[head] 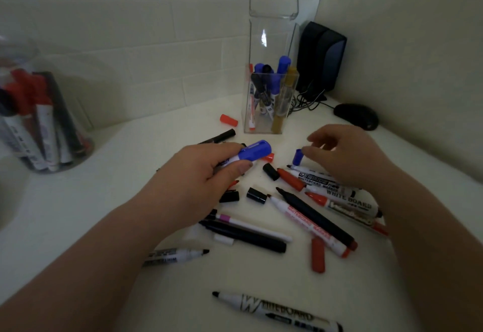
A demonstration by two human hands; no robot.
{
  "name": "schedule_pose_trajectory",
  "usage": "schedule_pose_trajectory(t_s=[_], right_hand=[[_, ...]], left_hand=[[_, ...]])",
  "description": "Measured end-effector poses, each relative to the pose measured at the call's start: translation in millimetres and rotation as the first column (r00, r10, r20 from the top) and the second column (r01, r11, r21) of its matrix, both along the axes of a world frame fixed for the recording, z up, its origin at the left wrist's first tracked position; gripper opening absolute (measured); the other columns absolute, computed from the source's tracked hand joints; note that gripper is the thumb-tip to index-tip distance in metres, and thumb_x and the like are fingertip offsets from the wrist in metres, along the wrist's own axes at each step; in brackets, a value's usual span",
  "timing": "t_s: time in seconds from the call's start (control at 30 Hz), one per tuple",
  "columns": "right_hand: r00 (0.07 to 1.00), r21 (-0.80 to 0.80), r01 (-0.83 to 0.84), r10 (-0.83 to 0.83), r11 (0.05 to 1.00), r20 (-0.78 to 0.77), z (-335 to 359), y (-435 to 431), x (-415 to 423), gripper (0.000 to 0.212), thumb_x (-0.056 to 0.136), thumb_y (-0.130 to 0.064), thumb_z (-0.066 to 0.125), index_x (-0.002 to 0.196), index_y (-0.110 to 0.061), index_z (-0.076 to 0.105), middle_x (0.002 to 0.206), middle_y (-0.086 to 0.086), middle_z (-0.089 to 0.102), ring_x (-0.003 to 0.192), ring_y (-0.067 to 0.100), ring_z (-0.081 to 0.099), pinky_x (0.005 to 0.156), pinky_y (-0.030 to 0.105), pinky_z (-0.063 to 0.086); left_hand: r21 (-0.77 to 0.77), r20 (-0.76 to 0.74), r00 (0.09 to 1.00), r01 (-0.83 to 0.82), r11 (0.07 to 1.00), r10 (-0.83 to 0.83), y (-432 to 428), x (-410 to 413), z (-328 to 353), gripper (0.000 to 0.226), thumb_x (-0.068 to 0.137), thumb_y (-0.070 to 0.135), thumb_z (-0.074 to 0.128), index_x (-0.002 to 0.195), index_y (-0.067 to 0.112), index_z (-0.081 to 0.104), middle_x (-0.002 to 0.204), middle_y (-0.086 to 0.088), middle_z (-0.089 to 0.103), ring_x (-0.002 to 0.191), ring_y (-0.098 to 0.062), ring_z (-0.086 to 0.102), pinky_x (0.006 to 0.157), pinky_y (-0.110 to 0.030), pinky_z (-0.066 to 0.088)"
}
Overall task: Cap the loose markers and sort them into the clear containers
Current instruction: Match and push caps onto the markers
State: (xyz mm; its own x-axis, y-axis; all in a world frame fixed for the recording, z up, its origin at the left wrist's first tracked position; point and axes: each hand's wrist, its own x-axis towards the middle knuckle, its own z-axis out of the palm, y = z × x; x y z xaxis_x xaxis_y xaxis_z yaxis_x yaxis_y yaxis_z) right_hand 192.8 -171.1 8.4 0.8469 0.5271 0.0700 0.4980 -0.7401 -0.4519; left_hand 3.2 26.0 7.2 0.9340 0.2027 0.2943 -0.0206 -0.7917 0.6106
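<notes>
My left hand (206,172) grips a blue-capped whiteboard marker (251,152), cap pointing right, above the pile. My right hand (347,156) hovers over the right side of the pile, thumb and fingertips touching a small blue cap (297,156). Several uncapped red and black markers (313,216) lie scattered on the white table, with loose black caps (257,195) and red caps (318,254) among them. A tall square clear container (271,96) at the back holds blue markers and a gold one. A round clear jar (44,122) at the left holds red and black markers.
A black speaker (322,57) stands in the back corner with its cables beside the square container. A black mouse (356,116) lies at the right by the wall. Another loose red cap (228,120) lies left of the square container. An uncapped black marker (277,314) lies near the front.
</notes>
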Motion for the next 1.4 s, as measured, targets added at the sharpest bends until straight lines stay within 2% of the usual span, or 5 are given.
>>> schedule_pose_trajectory(t_s=[0.47, 0.7, 0.93, 1.27, 1.4], right_hand=[[0.997, -0.097, -0.079, 0.079, 0.992, -0.005, -15.4, 14.9, 2.1, 0.03, 0.092, -0.038, 0.066, 0.121, -0.028, 0.064, 0.096, -0.014, 0.06, 0.084, -0.001, 0.053, 0.066, 0.014, 0.035], [0.996, -0.089, -0.082, 0.084, 0.993, 0.014, -15.1, 13.3, 0.9, 0.032, 0.092, -0.04, 0.066, 0.121, -0.028, 0.064, 0.091, -0.017, 0.057, 0.083, -0.002, 0.052, 0.064, 0.013, 0.033], [0.997, -0.06, -0.077, 0.079, 0.995, 0.02, -11.5, 15.6, -5.5, 0.032, 0.092, -0.04, 0.066, 0.122, -0.027, 0.064, 0.086, -0.022, 0.054, 0.08, -0.004, 0.052, 0.067, 0.017, 0.036], [0.947, 0.106, -0.156, 0.119, 0.982, 0.298, 16.1, 20.2, -52.4, 0.028, 0.086, -0.047, 0.065, 0.107, -0.028, 0.065, 0.1, -0.007, 0.064, 0.082, 0.004, 0.055, 0.076, 0.026, 0.047], [0.801, -0.135, -0.594, 0.569, 0.793, -0.184, 59.4, 17.7, -121.4, 0.036, 0.07, -0.07, 0.06, 0.077, -0.035, 0.063, 0.074, -0.016, 0.063, 0.065, 0.005, 0.06, 0.056, 0.016, 0.046]], left_hand=[[-0.2, -0.013, 0.998, -0.063, 0.978, 0.061, 0.9, 0.6, -1.2, 0.019, 0.094, 0.041, 0.052, 0.09, 0.029, 0.065, 0.073, 0.0, 0.059, 0.055, -0.009, 0.05, 0.056, -0.017, 0.042], [-0.934, 0.045, 0.995, 0.011, 0.357, 0.088, 6.3, -3.1, 24.4, 0.074, 0.078, 0.084, 0.03, 0.061, 0.012, 0.028, 0.056, -0.005, 0.028, 0.056, -0.021, 0.024, 0.058, -0.032, 0.031], [-0.97, 0.085, 0.994, 0.067, 0.233, 0.068, 20.1, -11.4, 31.1, 0.054, 0.084, 0.054, 0.036, 0.053, 0.014, 0.016, 0.048, -0.002, 0.007, 0.048, -0.016, 0.004, 0.047, -0.03, 0.007], [-0.98, 0.131, 0.984, 0.11, 0.167, 0.118, 26.1, -6.8, 23.2, 0.067, 0.092, 0.074, 0.037, 0.061, 0.015, 0.033, 0.051, 0.0, 0.021, 0.05, -0.017, 0.015, 0.048, -0.031, 0.016], [-0.968, 0.081, 0.991, 0.052, 0.247, 0.111, 19.9, -1.3, 16.5, 0.061, 0.095, 0.07, 0.04, 0.07, 0.015, 0.053, 0.059, -0.003, 0.027, 0.052, -0.017, 0.021, 0.048, -0.031, 0.018]])
